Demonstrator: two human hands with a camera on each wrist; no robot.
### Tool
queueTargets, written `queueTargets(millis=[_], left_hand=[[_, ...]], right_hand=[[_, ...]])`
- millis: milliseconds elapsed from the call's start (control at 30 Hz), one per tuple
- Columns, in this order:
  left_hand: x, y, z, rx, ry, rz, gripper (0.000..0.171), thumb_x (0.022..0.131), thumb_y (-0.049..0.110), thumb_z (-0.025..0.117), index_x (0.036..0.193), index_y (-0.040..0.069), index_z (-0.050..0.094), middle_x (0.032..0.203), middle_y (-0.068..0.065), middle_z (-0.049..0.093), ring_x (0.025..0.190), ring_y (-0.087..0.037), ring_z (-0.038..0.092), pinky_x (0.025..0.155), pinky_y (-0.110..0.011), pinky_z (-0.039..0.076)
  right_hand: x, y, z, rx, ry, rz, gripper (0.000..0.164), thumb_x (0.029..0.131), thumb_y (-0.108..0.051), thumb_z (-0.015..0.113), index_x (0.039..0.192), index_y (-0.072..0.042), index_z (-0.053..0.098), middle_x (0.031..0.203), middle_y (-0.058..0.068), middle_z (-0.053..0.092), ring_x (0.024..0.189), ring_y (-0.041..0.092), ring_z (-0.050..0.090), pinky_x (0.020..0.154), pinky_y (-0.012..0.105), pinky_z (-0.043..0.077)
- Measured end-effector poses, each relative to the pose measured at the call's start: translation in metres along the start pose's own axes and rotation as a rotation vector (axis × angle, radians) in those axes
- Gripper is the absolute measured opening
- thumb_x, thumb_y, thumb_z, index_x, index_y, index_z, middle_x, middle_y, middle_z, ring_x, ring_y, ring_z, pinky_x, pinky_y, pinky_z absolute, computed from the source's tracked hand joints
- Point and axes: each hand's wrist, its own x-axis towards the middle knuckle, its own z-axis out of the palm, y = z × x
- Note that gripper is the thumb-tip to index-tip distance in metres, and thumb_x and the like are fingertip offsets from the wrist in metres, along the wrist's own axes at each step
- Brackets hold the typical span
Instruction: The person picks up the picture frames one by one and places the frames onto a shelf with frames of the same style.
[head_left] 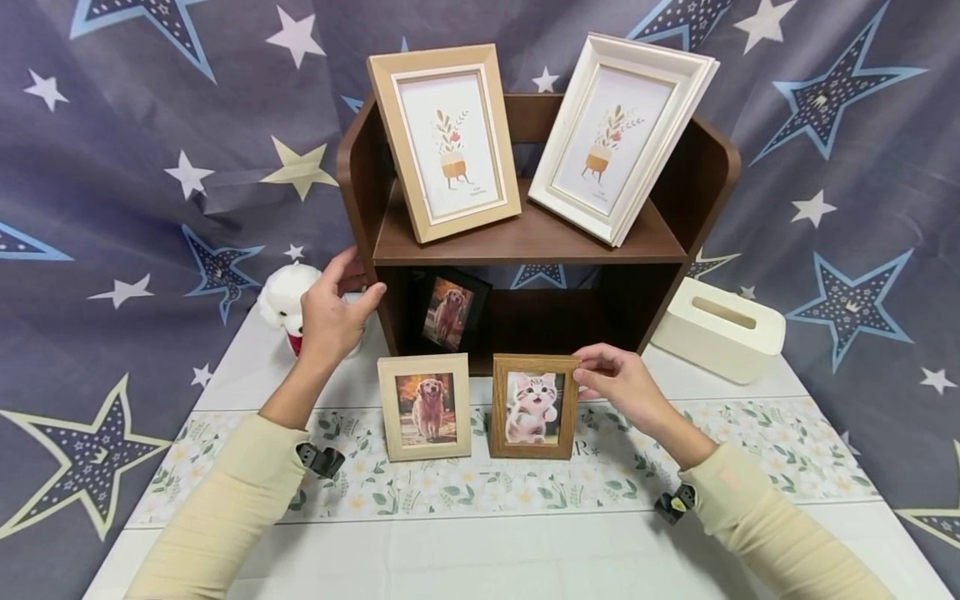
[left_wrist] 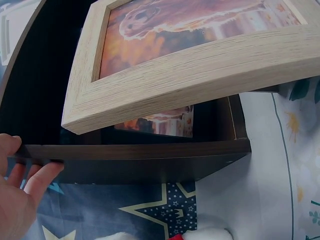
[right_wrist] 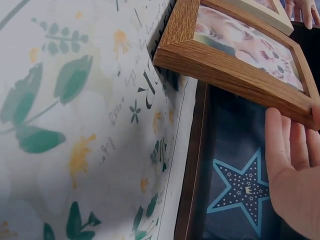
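My left hand (head_left: 335, 310) grips the front edge of the left side panel of a dark brown two-tier wooden shelf (head_left: 540, 242); the left wrist view shows the thumb on one face and the fingers on the other. My right hand (head_left: 618, 383) pinches the upper right corner of a brown wooden photo frame (head_left: 501, 417) with a kitten picture, upright on the table before the shelf. Left of it stands a pale wooden photo frame (head_left: 388, 417) with a dog picture. Inside the lower tier leans a black photo frame (head_left: 480, 304) with a dog picture.
On the upper tier lean a tan photo frame (head_left: 397, 125) and a white photo frame (head_left: 562, 117). A white plush dog (head_left: 285, 292) sits left of the shelf, a cream tissue box (head_left: 690, 333) right of it. A floral strip (head_left: 720, 433) crosses the white table.
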Motion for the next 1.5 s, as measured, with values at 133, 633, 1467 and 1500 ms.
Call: queueTargets(millis=[133,633,1467,1500], left_hand=[[0.0,-0.001,0.0,0.004,0.0,-0.004,0.055,0.089,0.004,0.075,0.142,0.005,0.059,0.122,-0.019,0.071,0.094,0.012,0.06,0.094,-0.03,0.055],[0.0,-0.002,0.0,0.002,-0.005,-0.006,0.056,0.089,0.004,0.075,0.142,0.004,0.058,0.122,-0.019,0.07,0.095,0.009,0.059,0.089,-0.01,0.049],[0.001,-0.002,-0.001,-0.002,-0.009,0.003,0.056,0.089,0.003,0.075,0.142,0.002,0.057,0.122,-0.021,0.069,0.107,-0.028,0.069,0.09,-0.016,0.053],[0.001,-0.002,-0.001,-0.004,-0.01,0.004,0.056,0.089,0.003,0.075,0.142,0.003,0.057,0.122,-0.02,0.07,0.107,-0.028,0.068,0.089,-0.013,0.052]], right_hand=[[0.001,0.001,-0.001,0.0,-0.004,0.002,0.034,0.096,-0.007,0.069,0.124,0.011,0.06,0.096,0.001,0.066,0.085,0.009,0.069,0.081,0.051,0.062],[0.003,0.001,-0.003,0.039,-0.05,-0.011,0.032,0.096,-0.007,0.069,0.122,0.009,0.06,0.096,-0.002,0.071,0.088,0.012,0.071,0.082,0.056,0.061],[0.006,-0.011,-0.015,0.095,0.019,-0.04,0.02,0.096,-0.004,0.067,0.116,0.0,0.063,0.093,-0.006,0.071,0.085,0.01,0.071,0.073,0.032,0.064],[0.006,-0.012,-0.015,0.102,0.02,-0.043,0.019,0.096,-0.004,0.068,0.114,-0.003,0.064,0.093,-0.006,0.071,0.084,0.01,0.071,0.073,0.032,0.064]])
